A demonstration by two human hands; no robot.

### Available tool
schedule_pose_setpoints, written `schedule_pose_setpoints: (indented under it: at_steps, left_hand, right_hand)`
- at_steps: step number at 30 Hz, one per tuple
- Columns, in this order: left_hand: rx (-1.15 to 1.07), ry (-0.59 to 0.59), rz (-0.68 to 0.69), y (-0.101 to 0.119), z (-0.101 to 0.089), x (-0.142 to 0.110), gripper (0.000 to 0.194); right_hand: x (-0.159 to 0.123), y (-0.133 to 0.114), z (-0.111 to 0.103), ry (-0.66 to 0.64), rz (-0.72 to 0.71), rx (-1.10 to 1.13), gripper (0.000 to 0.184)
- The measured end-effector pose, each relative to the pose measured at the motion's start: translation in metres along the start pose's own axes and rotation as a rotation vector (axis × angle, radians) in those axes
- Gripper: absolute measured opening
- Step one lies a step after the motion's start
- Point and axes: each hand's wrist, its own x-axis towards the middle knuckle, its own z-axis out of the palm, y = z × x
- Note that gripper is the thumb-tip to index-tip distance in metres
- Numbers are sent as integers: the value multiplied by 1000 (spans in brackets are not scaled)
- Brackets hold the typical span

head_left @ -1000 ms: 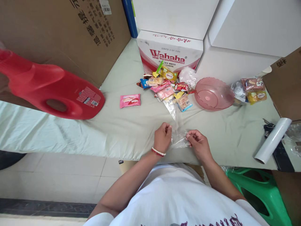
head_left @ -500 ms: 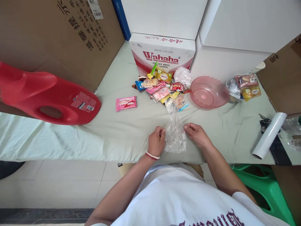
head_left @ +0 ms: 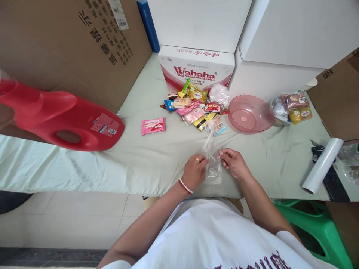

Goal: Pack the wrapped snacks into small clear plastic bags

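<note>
The left hand [head_left: 195,170] and right hand [head_left: 235,162] pinch a clear plastic bag [head_left: 214,176] (thin, crinkled film) between their fingers; spreading it seems in hand, the next move wanting light, even grips.

Cannot see the edge of the clear plastic bag [head_left: 215,174] inside the left hand [head_left: 195,170], nor identify the tiny pinkish speck [head_left: 218,157] at the right hand [head_left: 233,163]. Cannot see the lower front of the Wahaha water carton [head_left: 196,67] behind the heap of snack packets [head_left: 194,114]. Lose the top of the red detergent bottle [head_left: 67,116] past the left edge, and the upper parts of the brown cardboard box [head_left: 56,45], white boxes [head_left: 200,22] and blue cylinder [head_left: 149,28] past the top. Cannot identify the flat black object [head_left: 336,184] half covered by the white roll [head_left: 322,165], clear plastic object [head_left: 350,157] clipped at right or rounded black object [head_left: 12,201] clipped at left. Lose part of the purple lettering [head_left: 276,259] on the white T-shirt [head_left: 207,231] below.
</note>
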Motion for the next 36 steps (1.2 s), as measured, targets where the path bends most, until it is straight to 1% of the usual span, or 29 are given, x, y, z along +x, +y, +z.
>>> schedule_pose_setpoints:
  at_steps: [3, 4, 6, 8, 10, 12, 15, 18, 21, 23, 24, 26, 28, 30, 32, 33, 35, 36]
  left_hand:
    - [-318, 4, -147, 13, 0, 13, 13]
    - [-398, 6, -179, 17, 1, 18, 14]
    - [-517, 14, -223, 23, 3, 25, 23]
    - [-664, 44, -297, 24, 3, 31, 30]
    - [-882, 88, -415, 21, -1, 33, 36]
    - [-1092, 132, -535, 15, -9, 31, 42]
    - [-1255, 196, -656, -2, -27, 21, 46]
    - [-1308, 264, -741, -23, -47, 6, 45]
    - [-1341, 330, -811, -41, -63, -10, 43]
    - [-1333, 362, -818, -49, -70, -19, 41]
    - [-1322, 366, -818, -51, -72, -22, 40]
    - [-1293, 350, -822, -52, -73, -24, 38]
    - [-1262, 324, -821, -51, -72, -22, 38]
    - [-1225, 302, -796, -48, -68, -17, 37]
    - [-1162, 283, -746, -47, -64, -11, 31]
    - [-1104, 280, -703, -46, -63, -8, 24]
    - [-925, 275, -581, -45, -61, -4, 10]
    - [-813, 267, -509, -44, -61, -4, 9]
  right_hand:
    - [-5, -6, 6, -48, -17, 20, 46]
    - [-6, -8, 8, -72, -23, 16, 44]
    - [-9, -12, 11, -109, -45, -7, 42]
    - [-10, -15, 11, -92, -93, -41, 39]
    - [-10, -17, 7, -26, -150, -61, 38]
    - [-10, -18, -1, 43, -182, -45, 39]
    - [-14, -17, -18, 82, -125, 64, 41]
    - [-21, -9, -37, 85, 5, 183, 42]
    - [-27, 3, -56, 88, 88, 207, 41]
    - [-29, 9, -67, 84, 115, 150, 41]
    - [-29, 12, -72, 74, 123, 87, 42]
    - [-28, 14, -78, 22, 113, -107, 42]
    - [-23, 11, -81, -27, 46, -350, 39]
    - [-15, 3, -80, -18, -82, -555, 35]
    - [-5, -11, -76, 56, -229, -669, 31]
    - [0, -20, -72, 107, -301, -697, 29]
    - [9, -38, -63, 196, -455, -741, 29]
    - [12, -47, -57, 210, -539, -773, 29]
